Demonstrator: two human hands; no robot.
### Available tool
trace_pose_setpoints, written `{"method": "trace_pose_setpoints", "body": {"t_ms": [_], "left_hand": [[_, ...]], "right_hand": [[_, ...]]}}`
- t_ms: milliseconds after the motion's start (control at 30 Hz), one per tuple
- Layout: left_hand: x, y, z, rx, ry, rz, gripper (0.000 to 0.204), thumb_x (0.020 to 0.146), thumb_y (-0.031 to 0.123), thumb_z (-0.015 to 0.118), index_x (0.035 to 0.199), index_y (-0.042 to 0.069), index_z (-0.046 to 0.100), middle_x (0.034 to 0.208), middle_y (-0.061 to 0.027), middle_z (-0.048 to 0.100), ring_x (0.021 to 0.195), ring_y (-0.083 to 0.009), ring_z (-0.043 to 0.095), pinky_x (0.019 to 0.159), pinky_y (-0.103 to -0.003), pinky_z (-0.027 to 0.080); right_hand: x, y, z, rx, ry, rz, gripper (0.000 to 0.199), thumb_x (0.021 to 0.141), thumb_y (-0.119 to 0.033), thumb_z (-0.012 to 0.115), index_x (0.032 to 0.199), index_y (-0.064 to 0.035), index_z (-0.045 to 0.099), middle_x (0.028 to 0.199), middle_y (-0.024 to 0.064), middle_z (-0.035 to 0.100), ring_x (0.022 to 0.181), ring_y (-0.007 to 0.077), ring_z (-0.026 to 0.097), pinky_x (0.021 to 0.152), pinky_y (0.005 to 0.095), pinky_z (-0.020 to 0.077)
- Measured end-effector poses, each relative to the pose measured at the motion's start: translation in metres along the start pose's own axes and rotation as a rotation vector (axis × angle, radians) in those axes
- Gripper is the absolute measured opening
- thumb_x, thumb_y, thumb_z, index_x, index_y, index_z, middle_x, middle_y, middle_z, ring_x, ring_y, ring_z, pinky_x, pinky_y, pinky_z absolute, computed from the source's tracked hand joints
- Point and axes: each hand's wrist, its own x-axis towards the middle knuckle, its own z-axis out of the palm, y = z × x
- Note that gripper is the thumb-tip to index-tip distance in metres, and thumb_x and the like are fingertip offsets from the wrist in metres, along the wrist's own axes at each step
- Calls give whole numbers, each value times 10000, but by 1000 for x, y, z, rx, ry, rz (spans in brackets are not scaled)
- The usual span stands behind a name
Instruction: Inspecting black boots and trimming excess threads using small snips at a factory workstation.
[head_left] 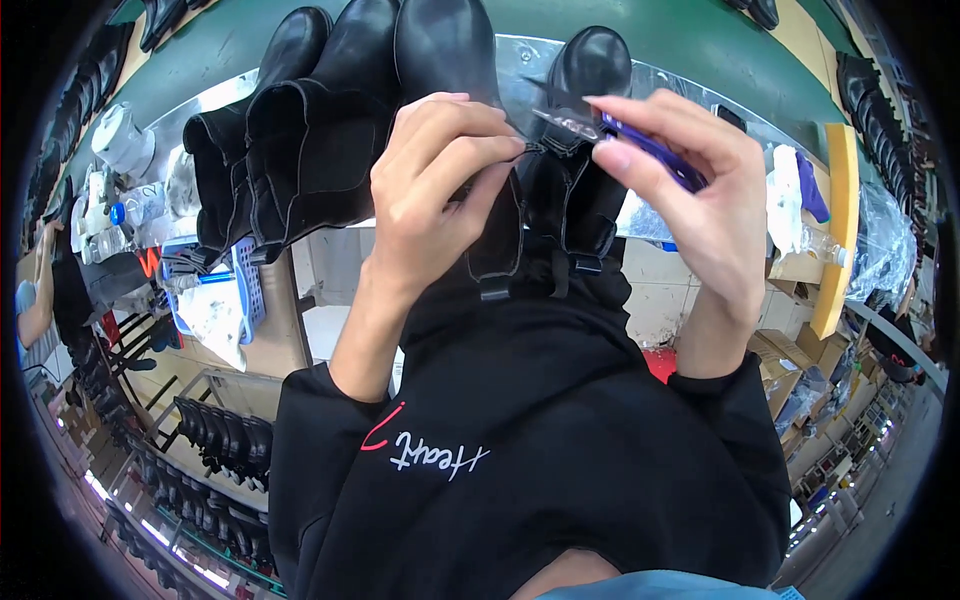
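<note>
The left hand point(440, 180) has its fingertips closed in a pinch on a dark scrap point(533, 148) (too small to tell whether thread or trim), seemingly to hold it steady in reach of the tool. The right hand point(700, 180) grasps purple-handled snips point(655, 150), blades parted and pointing at that pinch, a grip that suggests fine control. Behind the left hand is a large black boot point(445, 45); beyond the blades is a smaller-looking boot point(592, 70). Both sit on the green bench point(690, 40), toes away and pull tabs toward the person, perhaps for easy access. More boots point(340, 130) cluster at left, above a blue basket point(248, 285).
</note>
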Motion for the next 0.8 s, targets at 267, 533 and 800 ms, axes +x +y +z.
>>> {"method": "trace_pose_setpoints", "body": {"t_ms": [267, 533, 800], "left_hand": [[-2, -4, 2, -2, 1, 60, 195, 671, -65, 750, 809, 24, 645, 873, -65, 709, 801, -234, 662, 813, -368, 511], [-1, -6, 4, 23, -30, 74, 195, 688, -73, 725, 749, 33, 574, 867, -56, 722, 777, -219, 653, 760, -334, 481], [-1, -3, 7, 22, -17, 77, 184, 692, -63, 725, 729, 31, 571, 858, -55, 713, 766, -218, 641, 750, -333, 473]], "right_hand": [[-22, 8, 4, -77, -4, 82, 231, 816, -25, 741, 1041, 25, 730, 740, 13, 587, 642, 51, 488, 558, 208, 324], [-27, 12, 0, -122, -17, 81, 209, 825, -16, 732, 1029, 29, 733, 735, 9, 585, 638, 46, 476, 556, 207, 318], [-23, 12, -3, -118, -2, 129, 193, 840, -111, 751, 953, 45, 741, 706, 58, 643, 630, 94, 565, 553, 234, 379]]}}
